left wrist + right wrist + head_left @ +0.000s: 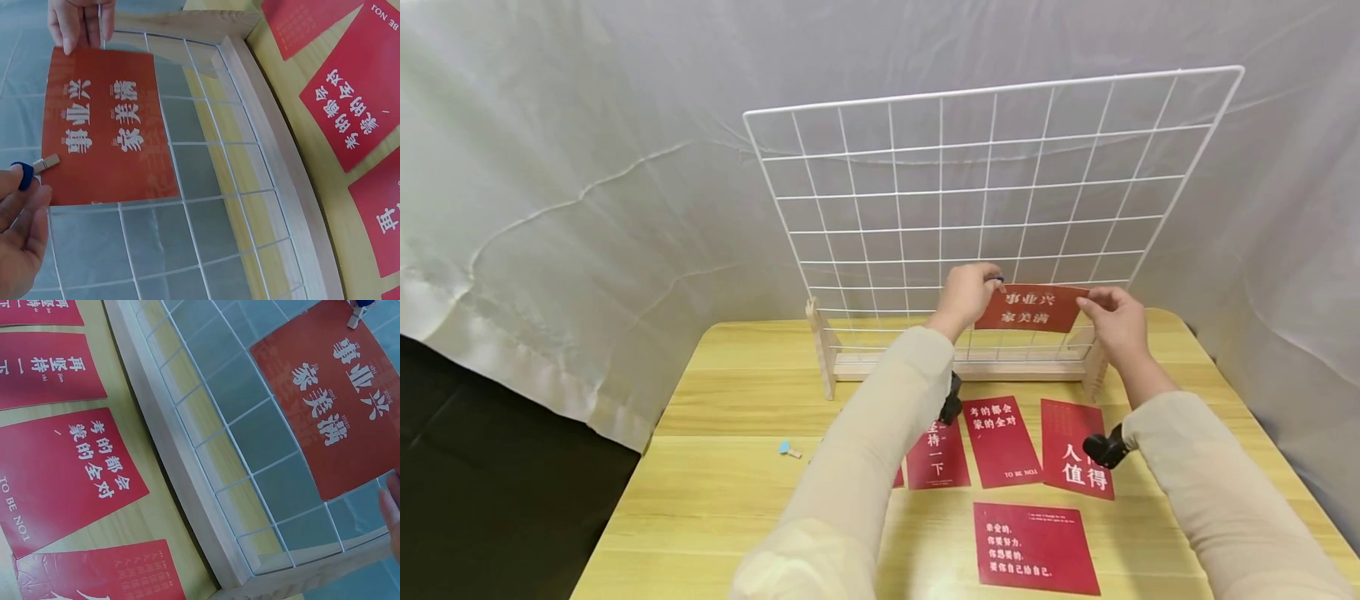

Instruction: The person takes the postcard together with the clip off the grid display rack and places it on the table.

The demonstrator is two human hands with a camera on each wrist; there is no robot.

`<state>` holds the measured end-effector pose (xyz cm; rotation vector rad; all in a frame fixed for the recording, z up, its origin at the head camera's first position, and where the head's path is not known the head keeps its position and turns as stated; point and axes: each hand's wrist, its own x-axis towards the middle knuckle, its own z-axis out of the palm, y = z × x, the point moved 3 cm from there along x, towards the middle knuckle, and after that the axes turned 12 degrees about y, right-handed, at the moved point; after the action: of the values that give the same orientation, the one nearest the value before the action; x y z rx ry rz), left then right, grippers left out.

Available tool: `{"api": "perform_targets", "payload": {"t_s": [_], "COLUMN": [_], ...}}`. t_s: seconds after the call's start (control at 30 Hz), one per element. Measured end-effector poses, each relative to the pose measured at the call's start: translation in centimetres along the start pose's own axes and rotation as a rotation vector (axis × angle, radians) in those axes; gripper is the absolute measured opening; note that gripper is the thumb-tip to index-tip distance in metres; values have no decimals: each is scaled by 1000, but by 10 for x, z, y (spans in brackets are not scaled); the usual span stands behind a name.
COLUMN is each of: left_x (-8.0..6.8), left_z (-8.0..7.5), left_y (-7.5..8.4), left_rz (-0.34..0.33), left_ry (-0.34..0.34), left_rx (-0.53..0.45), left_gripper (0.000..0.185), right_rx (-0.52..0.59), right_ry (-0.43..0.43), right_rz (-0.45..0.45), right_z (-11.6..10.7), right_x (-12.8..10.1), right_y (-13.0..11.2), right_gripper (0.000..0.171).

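Observation:
A red card (1026, 307) with white characters is held up against the lower part of the white wire grid (940, 192). My left hand (966, 297) pinches a small wooden clothespin (46, 164) with a dark blue decoration, its tip over the card's upper left corner. At the card's right edge, my right hand (1122, 327) grips it between thumb and fingers. The right wrist view shows the clothespin's pale tip (355, 320) overlapping the card, while only a few fingertips of the right hand appear at the edge.
Several red cards lie on the wooden table (715, 492), among them one with white text (1002, 442) and a wide one (1036, 548) nearer me. A clothespin with a light blue top (788, 449) lies at left. A wooden base (1022, 370) supports the grid.

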<state>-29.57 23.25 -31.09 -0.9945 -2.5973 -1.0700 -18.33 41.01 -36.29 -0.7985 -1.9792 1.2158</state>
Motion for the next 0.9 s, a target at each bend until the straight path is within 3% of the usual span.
{"api": "perform_targets", "payload": {"t_s": [0.2, 0.37, 0.6, 0.9], "left_x": [3, 5, 3, -2], "left_z": [-1, -1, 0, 1], "left_y": [0, 0, -3, -9], "left_rz": [0, 21, 70, 101], "left_ry": [49, 64, 98, 169], "left_rx": [-15, 17, 46, -53], "left_gripper": [15, 13, 13, 12], "right_rx": [181, 363, 426, 489], "right_ry": [-27, -32, -15, -42], "right_rz": [39, 48, 32, 6], "right_z": [1, 3, 3, 1], "right_x": [1, 1, -2, -8], "right_y": [-1, 0, -1, -2], "right_gripper": [7, 12, 17, 19]}}
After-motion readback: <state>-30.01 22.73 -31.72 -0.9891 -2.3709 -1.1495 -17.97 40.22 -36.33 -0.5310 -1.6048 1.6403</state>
